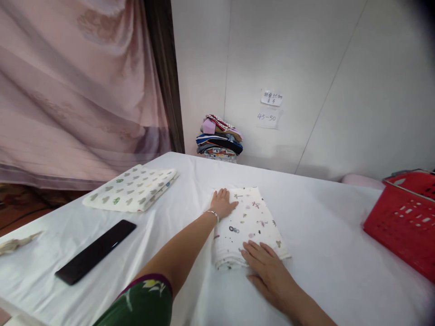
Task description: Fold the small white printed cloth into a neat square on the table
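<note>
A folded white cloth with small printed figures lies on the white table. My left hand rests flat on its far left corner, fingers spread, a bracelet on the wrist. My right hand lies flat on the near edge of the same cloth, fingers stretched out. Neither hand grips anything.
A second folded cloth with a green print lies at the left. A long black flat object lies near the table's left front edge. A red basket stands at the right. Folded clothes are stacked against the back wall. A pink curtain hangs at the left.
</note>
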{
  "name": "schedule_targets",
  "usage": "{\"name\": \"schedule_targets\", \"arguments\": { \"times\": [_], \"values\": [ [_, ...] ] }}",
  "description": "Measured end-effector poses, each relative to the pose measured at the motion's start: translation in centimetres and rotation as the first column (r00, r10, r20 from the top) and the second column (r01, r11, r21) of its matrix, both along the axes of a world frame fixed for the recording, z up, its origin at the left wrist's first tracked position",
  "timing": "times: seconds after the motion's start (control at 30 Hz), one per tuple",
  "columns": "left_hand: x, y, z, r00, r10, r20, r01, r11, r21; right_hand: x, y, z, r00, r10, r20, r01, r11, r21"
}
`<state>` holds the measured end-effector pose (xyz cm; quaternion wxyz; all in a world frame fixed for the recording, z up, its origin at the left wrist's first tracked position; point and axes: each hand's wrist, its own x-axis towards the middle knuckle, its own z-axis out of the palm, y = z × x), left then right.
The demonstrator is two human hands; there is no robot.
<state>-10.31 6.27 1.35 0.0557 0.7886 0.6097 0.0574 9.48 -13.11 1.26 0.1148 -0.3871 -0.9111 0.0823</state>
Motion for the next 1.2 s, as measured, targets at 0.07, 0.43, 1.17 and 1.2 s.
{"name": "schedule_targets", "arguments": {
  "times": [0.07,0.43,1.17,1.2],
  "values": [
    [0.2,-0.2,0.3,1.0,0.005,0.001,-0.005,1.0,0.009,0.0,0.0,0.0,1.0,0.01,-0.01,-0.009,1.0,0.026],
    [4.2,1.6,0.4,0.98,-0.197,0.041,0.199,0.979,-0.042,1.0,0.5,-0.6,0.982,-0.187,-0.037,0.191,0.967,0.169],
    [-2.7,-2.6,1.1,0.816,0.406,0.411,-0.368,0.914,-0.172,4.0,2.7,-1.5,0.585,-0.715,-0.383,0.576,0.698,-0.424],
    [-2.4,-2.5,1.2,0.809,0.407,0.425,-0.361,0.913,-0.188,4.0,2.6,-1.5,0.585,-0.717,-0.379,0.57,0.695,-0.437]
  ]
}}
